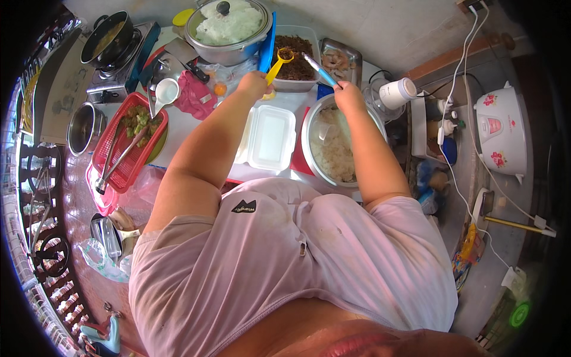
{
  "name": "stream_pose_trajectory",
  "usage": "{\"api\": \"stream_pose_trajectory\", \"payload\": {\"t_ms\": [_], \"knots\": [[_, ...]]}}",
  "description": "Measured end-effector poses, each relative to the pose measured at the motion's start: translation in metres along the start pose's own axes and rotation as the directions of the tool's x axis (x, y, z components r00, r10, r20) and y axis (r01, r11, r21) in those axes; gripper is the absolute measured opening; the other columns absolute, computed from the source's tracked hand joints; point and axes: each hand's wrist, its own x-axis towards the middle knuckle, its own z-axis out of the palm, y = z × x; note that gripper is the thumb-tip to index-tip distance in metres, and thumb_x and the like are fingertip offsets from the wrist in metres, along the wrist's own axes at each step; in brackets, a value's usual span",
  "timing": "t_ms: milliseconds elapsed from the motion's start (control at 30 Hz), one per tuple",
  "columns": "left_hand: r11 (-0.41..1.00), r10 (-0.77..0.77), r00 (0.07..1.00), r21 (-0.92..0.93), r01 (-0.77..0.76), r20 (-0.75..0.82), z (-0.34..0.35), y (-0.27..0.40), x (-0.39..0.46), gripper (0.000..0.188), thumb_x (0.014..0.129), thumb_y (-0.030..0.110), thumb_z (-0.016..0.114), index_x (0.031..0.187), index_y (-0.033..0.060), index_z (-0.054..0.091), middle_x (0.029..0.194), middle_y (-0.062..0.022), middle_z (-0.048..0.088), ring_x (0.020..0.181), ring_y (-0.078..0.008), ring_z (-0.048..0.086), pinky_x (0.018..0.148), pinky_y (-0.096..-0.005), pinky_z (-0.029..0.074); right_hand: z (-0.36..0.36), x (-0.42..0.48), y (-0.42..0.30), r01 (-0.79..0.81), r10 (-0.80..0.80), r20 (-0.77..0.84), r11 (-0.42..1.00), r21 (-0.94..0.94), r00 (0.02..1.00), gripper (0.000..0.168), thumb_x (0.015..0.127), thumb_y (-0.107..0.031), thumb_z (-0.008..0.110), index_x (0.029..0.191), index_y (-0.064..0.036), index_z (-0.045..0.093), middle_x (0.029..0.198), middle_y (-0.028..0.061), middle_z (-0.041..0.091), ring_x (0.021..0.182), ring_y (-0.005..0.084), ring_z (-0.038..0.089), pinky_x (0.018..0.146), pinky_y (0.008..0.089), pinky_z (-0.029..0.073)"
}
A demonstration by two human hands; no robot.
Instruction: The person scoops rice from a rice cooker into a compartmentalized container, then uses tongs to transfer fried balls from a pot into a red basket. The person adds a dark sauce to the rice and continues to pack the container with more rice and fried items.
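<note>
My left hand (255,85) grips the handle of a yellow plastic spoon (277,69), whose bowl holds some dark brown shredded food. Beneath the spoon is a clear plastic tub (295,85) of the same shredded food (298,44). In my right hand (348,96) is a utensil with a light blue handle (325,76); its pale metal tip points over the tub. An open white foam takeaway box (273,137) lies in front of me, its visible compartment bare. Right of it, a large round container of cooked rice (332,151) sits partly under my right forearm.
A lidded pot of white rice (229,24) and a metal tray of pale food pieces (341,60) stand at the back. Left are a red basket (126,156) with green vegetables and tongs, and a frying pan on a gas stove (105,40). A white blender (397,93) stands right.
</note>
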Motion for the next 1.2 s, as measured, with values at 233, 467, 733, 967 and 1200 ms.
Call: {"api": "stream_pose_trajectory", "payload": {"t_ms": [233,467,733,967,1200], "knots": [[1.0,-0.015,1.0,-0.002,0.015,0.02,0.003,-0.001,0.006,0.022,0.084,0.011,0.067,0.105,0.007,0.071,0.08,-0.0066,0.071,0.063,-0.0138,0.064,0.056,-0.0297,0.049,0.001,-0.002,-0.004,0.042,-0.044,-0.016,0.995,-0.092,0.999,0.034,0.093,-0.031,0.054,0.118,-0.012,0.066,0.111,0.0164,0.068,0.102,0.0358,0.064,0.087,0.0444,0.05],[0.992,0.048,0.999,0.12,-0.048,0.006,0.001,-0.014,0.016,0.03,0.078,0.012,0.075,0.108,0.0088,0.071,0.084,-0.0086,0.071,0.069,-0.0189,0.066,0.063,-0.0344,0.051,-0.002,-0.006,-0.008,0.066,-0.073,-0.075,0.994,-0.089,0.995,0.031,0.094,-0.027,0.053,0.117,-0.01,0.065,0.115,0.0125,0.065,0.103,0.0343,0.063,0.087,0.0445,0.05],[0.992,0.03,0.999,0.12,-0.032,0.025,0.004,-0.001,-0.001,0.033,0.078,0.014,0.076,0.11,0.0104,0.07,0.088,-0.0105,0.071,0.075,-0.0215,0.068,0.068,-0.036,0.051,-0.01,-0.017,-0.022,0.362,-0.436,-0.133,0.853,-0.375,0.89,0.026,0.091,-0.02,0.057,0.111,-0.005,0.066,0.107,0.0142,0.063,0.093,0.0309,0.064,0.079,0.0437,0.051],[0.989,0.039,0.999,0.144,-0.041,0.02,0.004,-0.005,0.004,0.034,0.078,0.014,0.075,0.111,0.0091,0.07,0.088,-0.0104,0.072,0.075,-0.0212,0.068,0.069,-0.0355,0.051,-0.001,-0.002,-0.01,0.275,-0.311,-0.221,0.945,-0.178,0.924,0.026,0.092,-0.019,0.055,0.11,-0.006,0.067,0.105,0.0137,0.065,0.097,0.0326,0.064,0.083,0.0441,0.051],[0.994,0.009,1.0,0.112,-0.011,0.018,-0.001,-0.005,-0.001,0.033,0.077,0.01,0.074,0.109,0.0094,0.07,0.085,-0.0095,0.071,0.072,-0.0186,0.067,0.065,-0.0334,0.051,-0.007,-0.001,-0.012,0.142,-0.171,-0.184,0.977,-0.159,0.968,0.027,0.094,-0.022,0.052,0.111,-0.008,0.067,0.109,0.014,0.064,0.1,0.0336,0.063,0.085,0.0447,0.051]]}}
